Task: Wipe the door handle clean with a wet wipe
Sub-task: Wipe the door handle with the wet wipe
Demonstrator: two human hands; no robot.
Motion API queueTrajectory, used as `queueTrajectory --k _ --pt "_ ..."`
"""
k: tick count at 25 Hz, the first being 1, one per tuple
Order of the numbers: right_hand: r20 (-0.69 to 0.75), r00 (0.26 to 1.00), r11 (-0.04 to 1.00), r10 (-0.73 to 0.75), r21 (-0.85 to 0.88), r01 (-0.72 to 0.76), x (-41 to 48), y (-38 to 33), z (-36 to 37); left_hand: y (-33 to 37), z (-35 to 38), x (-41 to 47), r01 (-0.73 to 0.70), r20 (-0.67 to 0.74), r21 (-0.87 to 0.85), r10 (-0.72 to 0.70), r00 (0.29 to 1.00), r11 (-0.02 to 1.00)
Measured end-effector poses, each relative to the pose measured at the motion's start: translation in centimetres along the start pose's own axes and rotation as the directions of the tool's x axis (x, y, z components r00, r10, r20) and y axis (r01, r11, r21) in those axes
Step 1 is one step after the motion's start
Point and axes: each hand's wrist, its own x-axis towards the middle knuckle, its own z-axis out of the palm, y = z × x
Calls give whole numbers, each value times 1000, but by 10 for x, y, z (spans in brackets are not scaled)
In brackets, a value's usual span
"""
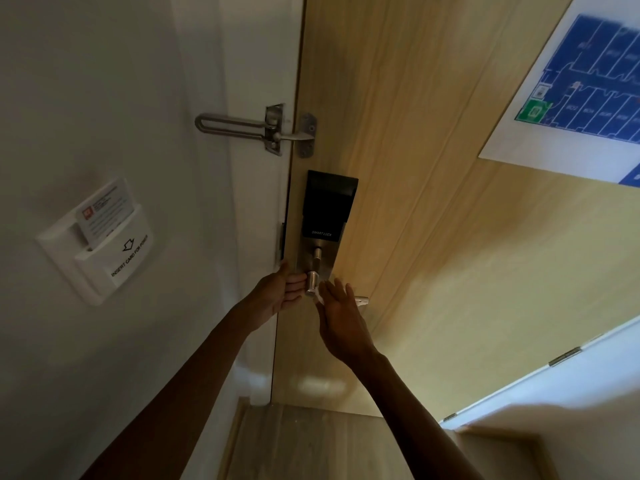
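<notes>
While both arms reach up to the wooden door [433, 202], the left hand [282, 294] sits at the door's edge beside the lock plate, palm open, fingers loosely spread, gripping nothing I can make out. Right hand [341, 320] is just right of it, back of hand toward the viewer, fingers extended over the door handle [362, 301]. Only the lever's far tip shows past the right hand; its round base [312, 281] sits between the two hands. A sliver of white at the right hand's fingers [320, 299] may be the wet wipe, too small to confirm. Hands are close but not touching each other.

Handle hangs under the black smart lock [329, 206] on a brushed metal plate. Swing-bar latch [242, 128] above bridges frame and door. Card holder [100, 244] on the left wall has a card inserted. Floor-plan poster [588, 81] is stuck on the door, upper right.
</notes>
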Motion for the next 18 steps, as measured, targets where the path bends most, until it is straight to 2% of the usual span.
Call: queueTrajectory --k 4,8,12,15,18 --pt "-42 999 999 35 15 -34 5 -16 3 5 -5 -1 21 60 2 -21 998 1000" --pt "-77 997 998 10 -65 -15 -12 -19 17 8 -9 0 23 92 72 -29 995 997" --pt "-46 998 996 44 -74 -47 -8 -21 21 7 -11 3 30 89 89 -38 995 996" --pt "-16 1000 999 26 -38 -27 -15 -22 19 7 -12 5 36 92 86 -44 995 996" --pt "17 999 992 46 115 -48 -13 -24 11 7 -14 5 33 100 69 -40 994 997"
